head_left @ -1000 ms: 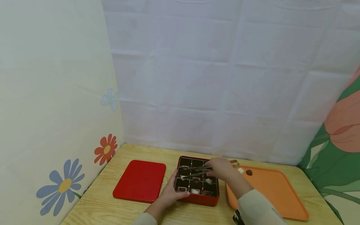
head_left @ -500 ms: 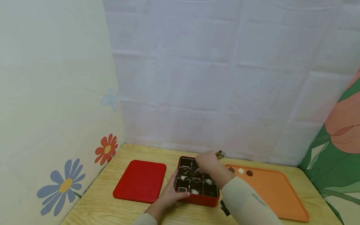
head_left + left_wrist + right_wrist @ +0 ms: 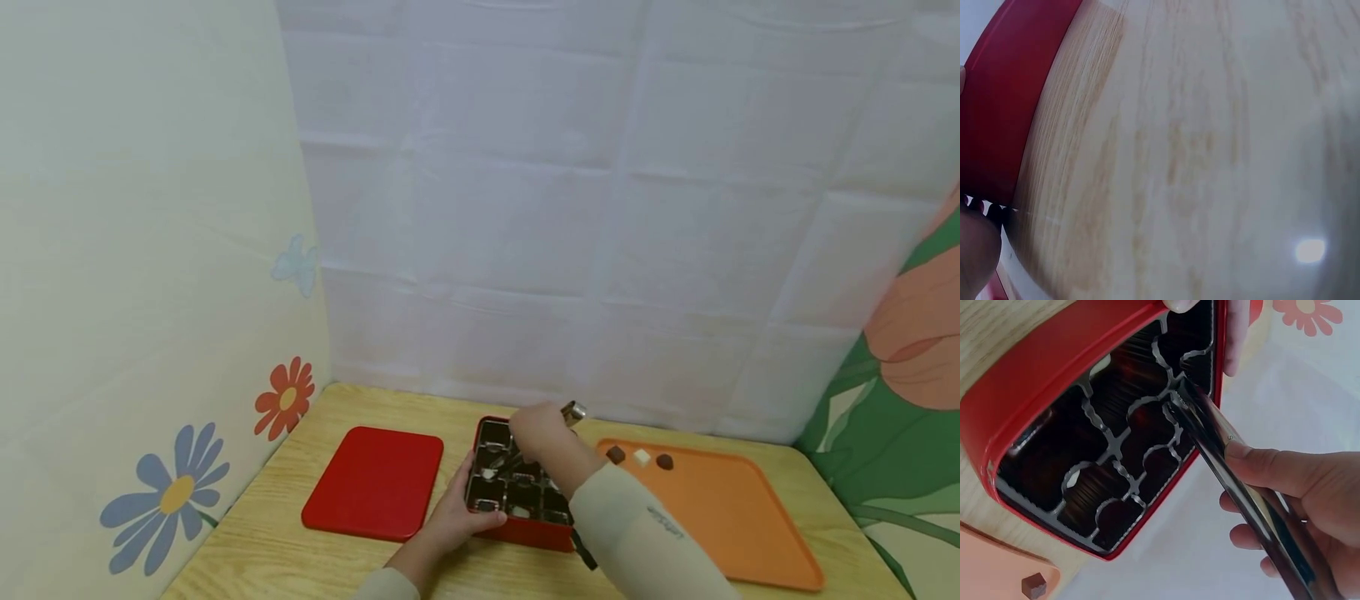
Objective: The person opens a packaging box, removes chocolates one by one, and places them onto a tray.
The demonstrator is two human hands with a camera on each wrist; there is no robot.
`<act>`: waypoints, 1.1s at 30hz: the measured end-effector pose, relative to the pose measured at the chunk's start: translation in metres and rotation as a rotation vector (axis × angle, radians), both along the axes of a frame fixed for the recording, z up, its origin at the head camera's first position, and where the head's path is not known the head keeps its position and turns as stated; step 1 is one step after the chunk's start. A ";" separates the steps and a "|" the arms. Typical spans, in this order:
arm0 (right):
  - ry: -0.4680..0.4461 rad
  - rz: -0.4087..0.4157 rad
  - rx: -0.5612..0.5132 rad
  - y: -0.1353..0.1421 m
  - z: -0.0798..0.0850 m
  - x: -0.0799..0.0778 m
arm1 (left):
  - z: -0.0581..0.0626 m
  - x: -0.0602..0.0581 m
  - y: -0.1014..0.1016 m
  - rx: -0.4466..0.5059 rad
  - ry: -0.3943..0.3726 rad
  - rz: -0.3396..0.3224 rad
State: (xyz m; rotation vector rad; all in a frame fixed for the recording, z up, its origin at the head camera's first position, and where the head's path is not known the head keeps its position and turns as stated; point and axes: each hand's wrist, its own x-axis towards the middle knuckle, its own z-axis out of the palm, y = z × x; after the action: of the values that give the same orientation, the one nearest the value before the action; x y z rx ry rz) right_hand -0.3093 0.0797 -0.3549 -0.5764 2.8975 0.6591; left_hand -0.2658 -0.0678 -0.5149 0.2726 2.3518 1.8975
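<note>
A red box (image 3: 531,533) with a black divided insert (image 3: 1116,440) stands on the table. My left hand (image 3: 452,521) holds its front left corner, thumb at the front rim and fingers along the left side. Metal tongs (image 3: 1235,481) are gripped in my right hand (image 3: 1297,481), over the box in the head view (image 3: 542,432). Their tips reach down into the insert, by a divider near its middle left. Whether anything sits between the tips is hard to tell. Small pale pieces (image 3: 1100,365) show in some compartments; others look dark.
Right of the box lies an orange tray (image 3: 735,508), bearing a brown piece (image 3: 615,454), a white cube (image 3: 642,457) and a darker brown piece (image 3: 664,461) near its back edge. A red lid (image 3: 375,483) lies flat to the left. Behind the table hangs a white cloth (image 3: 480,250).
My right hand has shifted left over the box, and the tongs have tilted steeper with their arms closer together. One brown piece on the tray has come into view. My left hand stays put.
</note>
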 end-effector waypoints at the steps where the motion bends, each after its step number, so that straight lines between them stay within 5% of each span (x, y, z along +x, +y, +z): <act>1: 0.005 0.005 -0.005 0.000 -0.001 0.000 | 0.000 0.000 0.000 -0.001 0.000 0.000; 12: 0.010 -0.001 -0.061 0.011 -0.007 0.002 | 0.004 0.001 0.001 0.009 -0.040 -0.004; 18: 0.041 0.089 -0.253 0.040 -0.007 0.007 | 0.004 0.003 0.000 -0.023 -0.059 -0.002; 33: -0.028 0.023 -0.547 0.102 -0.015 0.019 | 0.003 0.003 0.005 -0.057 -0.008 0.031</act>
State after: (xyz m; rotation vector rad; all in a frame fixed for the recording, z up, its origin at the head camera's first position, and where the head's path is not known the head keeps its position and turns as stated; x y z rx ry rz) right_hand -0.2902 0.1815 -0.3700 -0.6606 3.0369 -0.1587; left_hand -0.2627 -0.0632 -0.5116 0.2249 2.4140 1.8379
